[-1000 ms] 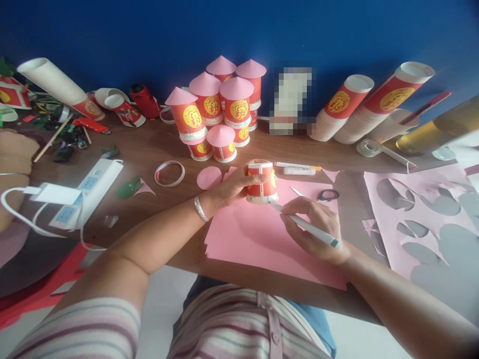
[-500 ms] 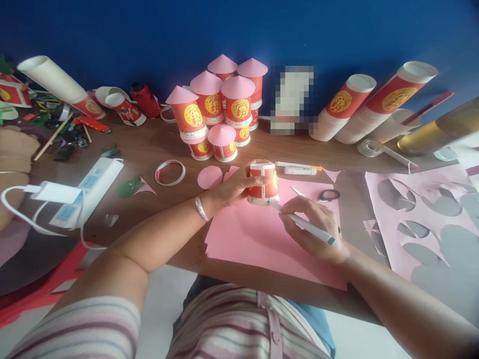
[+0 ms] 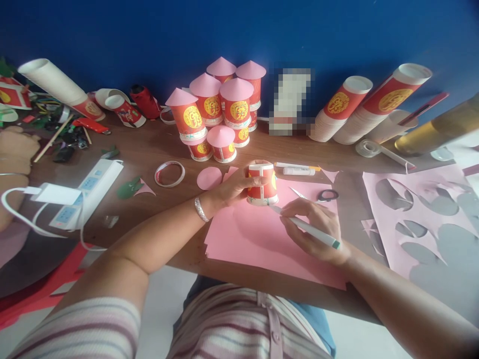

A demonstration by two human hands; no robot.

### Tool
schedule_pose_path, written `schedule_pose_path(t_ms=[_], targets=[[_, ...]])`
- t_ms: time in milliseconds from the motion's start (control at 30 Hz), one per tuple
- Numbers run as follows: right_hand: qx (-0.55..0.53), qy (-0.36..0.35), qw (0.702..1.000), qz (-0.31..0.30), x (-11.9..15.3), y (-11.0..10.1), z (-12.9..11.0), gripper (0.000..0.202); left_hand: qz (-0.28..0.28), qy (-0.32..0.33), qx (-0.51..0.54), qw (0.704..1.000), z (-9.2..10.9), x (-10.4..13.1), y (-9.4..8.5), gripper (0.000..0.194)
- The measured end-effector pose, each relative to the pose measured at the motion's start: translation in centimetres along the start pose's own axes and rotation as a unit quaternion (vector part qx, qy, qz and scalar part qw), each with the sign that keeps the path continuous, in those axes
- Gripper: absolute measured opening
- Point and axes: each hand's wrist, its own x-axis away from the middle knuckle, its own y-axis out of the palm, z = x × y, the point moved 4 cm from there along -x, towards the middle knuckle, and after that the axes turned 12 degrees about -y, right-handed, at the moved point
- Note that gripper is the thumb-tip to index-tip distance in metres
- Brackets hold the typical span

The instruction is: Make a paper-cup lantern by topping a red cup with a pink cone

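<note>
My left hand (image 3: 241,185) is wrapped round a red paper cup (image 3: 262,192), which stands upside down over the pink paper (image 3: 258,234). Green marks show along the cup's white lower band. Between the fingers of my right hand (image 3: 314,227) is a white marker pen (image 3: 312,232) with a green end, its tip at the cup's lower right edge. Just behind lie a glue stick (image 3: 298,171) and an orange-ended white pen (image 3: 286,165). Black-handled scissors (image 3: 328,195) rest on the paper's right side. A pink paper disc (image 3: 209,178) is left of the cup.
Several red cups with pink cone roofs (image 3: 205,85) stand stacked behind. Cup stacks (image 3: 339,104) lean at the back right, beside a tape roll (image 3: 368,148). Cut pink paper (image 3: 392,244) lies right. Leftward are a tape ring (image 3: 169,174), a power strip (image 3: 90,192) and another person's arm (image 3: 15,164).
The pen tip has shifted very slightly along the cup's lower edge. Both hands otherwise keep the same hold, and the camera view has moved a little.
</note>
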Motion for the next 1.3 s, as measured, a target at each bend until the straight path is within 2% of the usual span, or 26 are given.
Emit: schedule_pose_path(t_ms=[200, 667, 967, 1100, 1300], targets=[[0.018, 0.007, 1.000, -0.008, -0.2, -0.3, 0.1, 0.017, -0.014, 0.002, 0.011, 1.000, 0.1, 0.0, 0.0, 0.039], [0.011, -0.008, 1.000, -0.006, 0.1, 0.1, 0.3, 0.017, -0.012, 0.009, -0.001, 1.000, -0.2, 0.0, -0.1, 0.046], [0.067, 0.029, 0.997, 0.005, 0.2, -0.3, 0.5, 0.017, -0.010, 0.006, 0.001, 1.000, -0.1, 0.1, -0.1, 0.046], [0.055, 0.025, 0.998, 0.004, 0.2, -0.5, 0.3, 0.017, -0.019, 0.007, 0.012, 1.000, -0.2, 0.0, -0.2, 0.049], [-0.001, 0.002, 1.000, 0.005, 0.0, -0.4, 0.2, 0.023, -0.016, 0.002, 0.046, 0.999, -0.5, -0.3, -1.0, 0.044]])
